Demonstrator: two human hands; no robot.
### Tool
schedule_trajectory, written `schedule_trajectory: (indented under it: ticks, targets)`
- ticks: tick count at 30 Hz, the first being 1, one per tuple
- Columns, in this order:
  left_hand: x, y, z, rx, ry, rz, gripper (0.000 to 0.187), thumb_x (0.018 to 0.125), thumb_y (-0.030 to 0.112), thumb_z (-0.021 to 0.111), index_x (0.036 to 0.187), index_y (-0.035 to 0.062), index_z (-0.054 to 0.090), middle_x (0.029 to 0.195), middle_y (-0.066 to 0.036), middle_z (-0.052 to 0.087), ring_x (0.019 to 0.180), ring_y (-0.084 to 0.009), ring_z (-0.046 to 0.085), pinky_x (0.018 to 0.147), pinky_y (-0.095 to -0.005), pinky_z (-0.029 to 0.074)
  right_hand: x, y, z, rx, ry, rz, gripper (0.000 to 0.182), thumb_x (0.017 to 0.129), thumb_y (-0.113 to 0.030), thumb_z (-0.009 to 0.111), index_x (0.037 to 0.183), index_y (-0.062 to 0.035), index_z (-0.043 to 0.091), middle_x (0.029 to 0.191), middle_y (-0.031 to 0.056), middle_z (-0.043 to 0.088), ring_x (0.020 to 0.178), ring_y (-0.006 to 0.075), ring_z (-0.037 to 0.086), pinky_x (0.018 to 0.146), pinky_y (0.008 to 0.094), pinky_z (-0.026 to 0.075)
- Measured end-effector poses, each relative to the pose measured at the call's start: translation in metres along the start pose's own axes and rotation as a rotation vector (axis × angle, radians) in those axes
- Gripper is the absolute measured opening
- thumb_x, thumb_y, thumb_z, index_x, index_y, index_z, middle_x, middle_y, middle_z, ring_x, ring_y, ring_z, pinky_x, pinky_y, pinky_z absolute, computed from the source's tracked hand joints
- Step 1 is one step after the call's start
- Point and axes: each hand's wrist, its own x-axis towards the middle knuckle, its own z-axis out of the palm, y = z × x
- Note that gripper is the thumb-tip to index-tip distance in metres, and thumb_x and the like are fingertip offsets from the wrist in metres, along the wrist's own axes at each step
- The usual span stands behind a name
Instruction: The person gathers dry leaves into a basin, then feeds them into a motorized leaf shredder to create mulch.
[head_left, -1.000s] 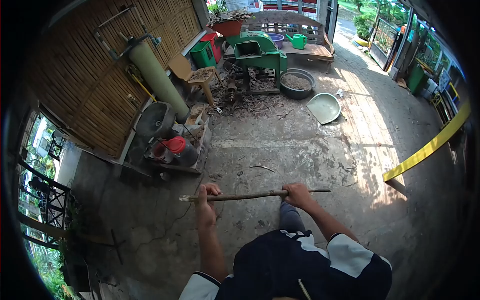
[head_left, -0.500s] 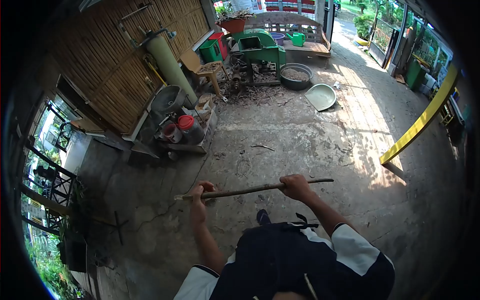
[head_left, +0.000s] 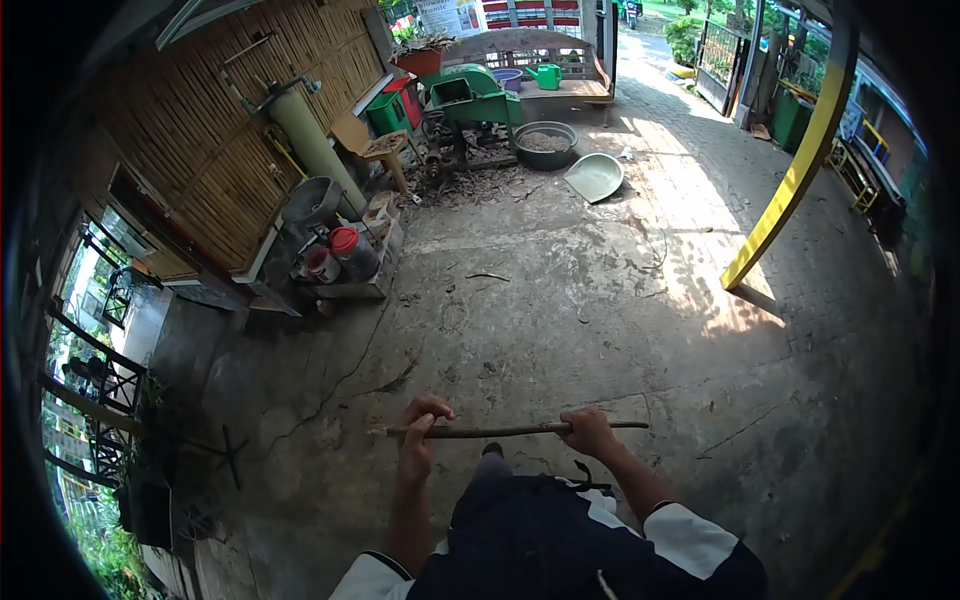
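A long, thin wooden stick [head_left: 500, 432] lies level across the front of my body, above the concrete floor. My right hand [head_left: 587, 431] is wrapped round it near its right end, and a short piece sticks out beyond the fist. Near the stick's left, paler end is my left hand [head_left: 425, 425], thumb against the stick and fingers curled over it. Both hands are held at about the same height, with the middle of the stick bare between them.
A green machine [head_left: 475, 100] stands among dry leaves, near a black basin [head_left: 546, 145] and a pale green scoop [head_left: 596, 178]. A red-lidded jar [head_left: 352, 252] sits on a low ledge at left. A yellow post [head_left: 790, 190] rises at right.
The stick and both hands are lower in view, and the stick is more level. The surroundings have shifted left and up as the camera view moved. One foot shows in a different place.
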Motion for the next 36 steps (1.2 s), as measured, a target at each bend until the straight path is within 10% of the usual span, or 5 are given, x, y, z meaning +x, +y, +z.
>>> schedule_trajectory:
  ticks: [7,12,36]
  targets:
    - [0.004,0.019,0.060,-0.039,-0.202,0.020,0.030,0.098,0.023,0.045,0.089,0.0007,0.062,0.089,-0.011,0.059,0.094,-0.0215,0.055,0.093,-0.0362,0.040,-0.038,-0.004,-0.017,0.018,-0.024,0.143,0.023,0.084,-0.027,0.070,0.073,-0.0070,0.066,0.068,0.0194,0.064,0.071,0.0413,0.066,0.065,0.0521,0.051]
    - [0.016,0.017,0.044,-0.721,-0.213,-0.009,0.056,0.111,0.042,0.033,0.062,0.0138,0.036,0.058,0.001,0.031,0.055,-0.0132,0.032,0.054,-0.0303,0.033,-0.022,-0.033,-0.020,0.030,-0.007,0.156,0.017,0.081,-0.022,0.068,0.074,-0.0074,0.067,0.070,0.0201,0.064,0.074,0.0418,0.066,0.068,0.0526,0.051]
    - [-0.052,0.033,-0.056,-0.777,0.157,-0.079,0.056,0.109,0.043,0.036,0.061,0.0168,0.022,0.055,0.002,0.014,0.051,-0.0138,0.016,0.051,-0.0337,0.021,-0.026,-0.098,0.033,-0.037,-0.111,0.023,0.023,0.085,-0.030,0.069,0.076,-0.0087,0.066,0.070,0.0190,0.065,0.072,0.0435,0.065,0.065,0.0539,0.050]
